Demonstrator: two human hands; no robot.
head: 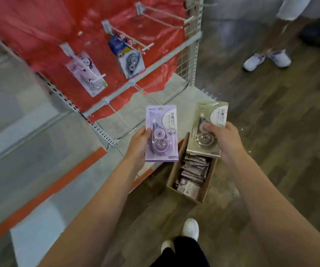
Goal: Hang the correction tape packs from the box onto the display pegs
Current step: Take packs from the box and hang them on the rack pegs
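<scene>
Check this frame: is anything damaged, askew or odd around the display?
Yes. The red backing sheet is wrinkled, with a ragged bottom edge over the shelf. Both hanging packs sit crooked. Small white specks lie on the floor.

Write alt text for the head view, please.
Left hand holds a purple carded correction tape pack and right hand a beige carded one above an open brown cardboard box of packs, facing red-backed wire display pegs.

Bare forearms, black trousers, and white shoes.
</scene>
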